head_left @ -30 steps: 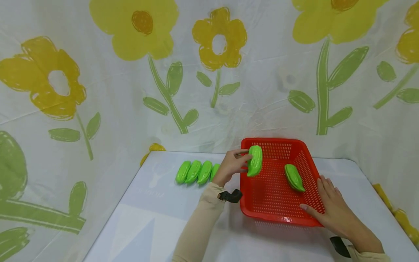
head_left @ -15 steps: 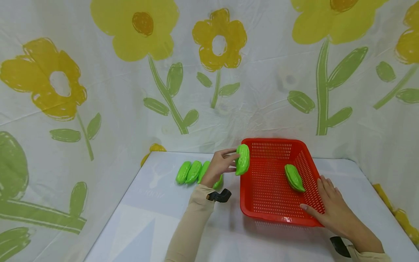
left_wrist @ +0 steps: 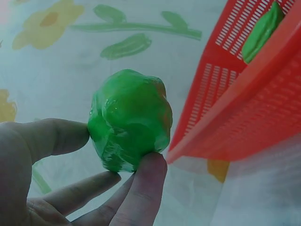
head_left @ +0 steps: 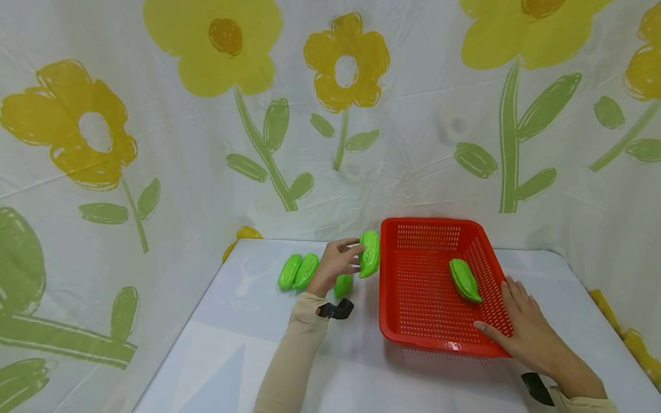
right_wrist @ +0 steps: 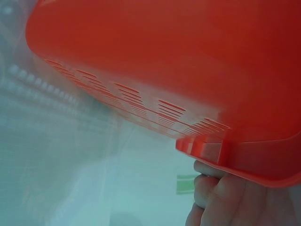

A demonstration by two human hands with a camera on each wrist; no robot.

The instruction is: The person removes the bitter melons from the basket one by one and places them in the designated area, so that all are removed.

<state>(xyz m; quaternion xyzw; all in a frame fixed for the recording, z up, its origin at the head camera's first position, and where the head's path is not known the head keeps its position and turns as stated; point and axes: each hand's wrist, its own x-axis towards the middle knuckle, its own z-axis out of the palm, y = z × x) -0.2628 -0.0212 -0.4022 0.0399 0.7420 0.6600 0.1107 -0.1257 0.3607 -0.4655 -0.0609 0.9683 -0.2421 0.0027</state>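
My left hand pinches a bumpy green toy bitter melon between thumb and fingertips. It hangs upright above the table, just left of the red plastic basket. In the left wrist view, the held bitter melon appears end-on with the thumb on one side and fingers below. Another bitter melon lies inside the basket toward the right. My right hand holds the basket's front right corner, thumb over the rim and fingers along the outside. The right wrist view shows fingers under the rim.
Two bitter melons lie side by side on the white table, left of my left hand. One more bitter melon shows partly behind that hand. A flower-printed cloth hangs behind the table.
My left hand has moved left with the bitter melon, from over the basket's left side to outside it, now covering part of the row. The right hand and basket have stayed put.
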